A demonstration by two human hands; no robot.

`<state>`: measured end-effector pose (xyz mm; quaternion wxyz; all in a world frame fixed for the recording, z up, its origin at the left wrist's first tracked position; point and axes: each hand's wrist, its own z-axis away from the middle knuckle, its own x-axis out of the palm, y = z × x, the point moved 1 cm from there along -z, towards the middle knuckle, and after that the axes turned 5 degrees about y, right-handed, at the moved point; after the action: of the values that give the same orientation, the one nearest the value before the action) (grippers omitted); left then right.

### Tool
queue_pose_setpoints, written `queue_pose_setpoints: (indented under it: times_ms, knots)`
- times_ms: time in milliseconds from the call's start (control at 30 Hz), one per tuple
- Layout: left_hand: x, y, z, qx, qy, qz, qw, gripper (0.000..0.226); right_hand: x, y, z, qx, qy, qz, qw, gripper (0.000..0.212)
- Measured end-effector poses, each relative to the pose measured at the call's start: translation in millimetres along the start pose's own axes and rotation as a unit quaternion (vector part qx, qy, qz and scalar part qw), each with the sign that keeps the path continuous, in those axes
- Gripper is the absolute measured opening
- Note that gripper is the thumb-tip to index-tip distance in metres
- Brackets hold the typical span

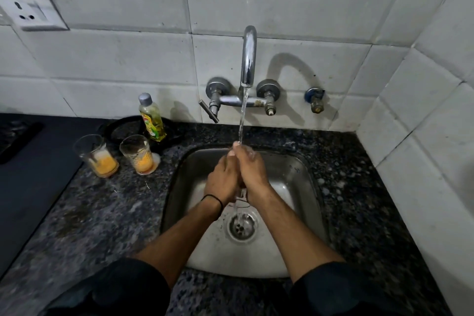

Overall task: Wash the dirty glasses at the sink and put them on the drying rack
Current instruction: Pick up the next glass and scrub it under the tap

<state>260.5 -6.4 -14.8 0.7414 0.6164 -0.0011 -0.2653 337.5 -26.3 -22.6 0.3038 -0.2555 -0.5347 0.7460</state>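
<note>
Left hand (221, 179) and right hand (252, 169) both wrapped round clear glass (241, 194) under tap (248, 59) stream, over sink (295, 179).

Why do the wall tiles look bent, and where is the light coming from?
In the head view the wide-angle lens bows the tile lines, most at the edges; the faucet and soap bottle cast shadows toward the picture's right on the wall, so the light probably sits to the left; the left hand and right hand under the stream look slightly soft.
</note>
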Motion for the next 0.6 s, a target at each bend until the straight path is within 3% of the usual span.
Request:
queue_pose_setpoints:
  times_ms: [100,200,333,433,500,600]
  knots:
    - [-7.3,8.4,1.2,-0.059,-0.074,0.082,0.992,0.052,-12.7,-3.6,-1.5,0.075,-0.015,-0.133,0.988,0.041]
    - [-11.9,14.0,3.3,-0.12,-0.104,0.12,0.98,0.054,-14.3,1.0,-2.6,0.108,-0.028,-0.15,0.982,0.05]
    - [-0.8,2.8,0.2,-0.04,-0.018,-0.043,0.998,0.078,-3.8,4.0,-4.4,0.081,-0.009,-0.061,0.995,0.042]
    - [-4.4,-1.6,1.2,0.071,0.023,-0.2,0.977,0.064,-1.3,3.1,-7.9,0.022,0.01,-0.006,1.0,0.041]
    - [-6.3,-2.8,2.8,0.053,0.011,-0.147,0.988,0.066,-5.3,-0.3,-7.9,0.015,0.016,-0.008,1.0,0.039]
    - [-5.0,-3.8,1.1,-0.088,-0.077,0.094,0.989,0.066,-11.2,-0.2,-6.2,0.041,0.025,-0.08,0.996,0.025]
